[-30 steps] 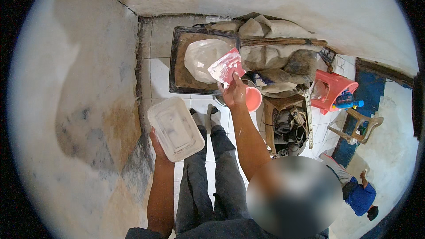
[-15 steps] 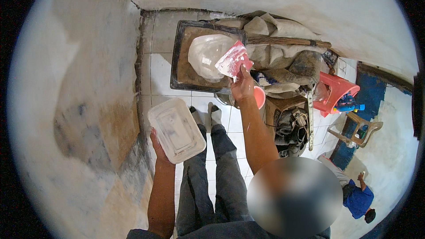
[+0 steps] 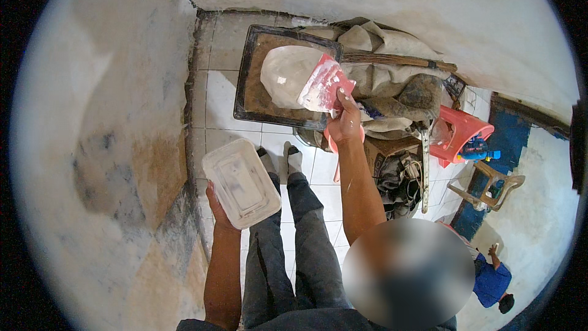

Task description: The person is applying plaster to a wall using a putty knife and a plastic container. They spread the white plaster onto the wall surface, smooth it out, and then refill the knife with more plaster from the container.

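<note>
My left hand (image 3: 219,207) grips the lower left side of a shallow white plastic container (image 3: 245,181), its inside smeared with pale residue. In my right hand (image 3: 346,121) is a red flat spreader (image 3: 327,86), thumb on its face, its blade side coated with white paste. Behind the spreader, from this view, lies a glossy whitish rounded mass (image 3: 285,76); whether it is paste, plastic or both I cannot make out. That mass rests on a brown panel with a black frame (image 3: 245,98). Whether the spreader touches it is unclear.
Crumpled grey sheeting (image 3: 392,40) and a bundle of thin sticks (image 3: 392,58) lie along the far wall. To the right are a pink plastic stool (image 3: 462,132), a wooden stool (image 3: 490,187) and a cardboard box (image 3: 383,150). A co-worker in blue (image 3: 492,282) is at the right wall.
My right hand has shifted slightly right and nearer, and the spreader has turned to show more of its coated face. The container stays in my left hand, almost unmoved.
</note>
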Motion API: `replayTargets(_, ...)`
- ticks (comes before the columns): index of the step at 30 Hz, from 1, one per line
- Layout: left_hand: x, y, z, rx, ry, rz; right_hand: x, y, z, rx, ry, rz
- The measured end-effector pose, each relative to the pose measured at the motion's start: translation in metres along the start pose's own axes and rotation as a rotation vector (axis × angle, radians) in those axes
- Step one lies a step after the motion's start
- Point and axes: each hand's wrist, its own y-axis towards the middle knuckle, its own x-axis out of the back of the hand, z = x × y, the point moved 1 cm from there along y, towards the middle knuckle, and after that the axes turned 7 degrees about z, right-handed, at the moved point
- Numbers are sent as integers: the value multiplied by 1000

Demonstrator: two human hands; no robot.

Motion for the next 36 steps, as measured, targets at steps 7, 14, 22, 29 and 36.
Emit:
replayTargets(7,7,-4,8,11,-138,10,-25,-4,7,43,-34,149)
replayTargets(14,11,4,9,32,-240,79,7,5,9,71,-153,64)
replayTargets(22,15,-1,12,21,-219,40,32,-20,32,-119,-189,-54)
replayTargets(29,18,-4,15,-2,-200,-2,-18,3,31,-209,-518,-98)
replayTargets(36,30,-9,22,52,-209,-22,-53,38,46,-311,-713,383)
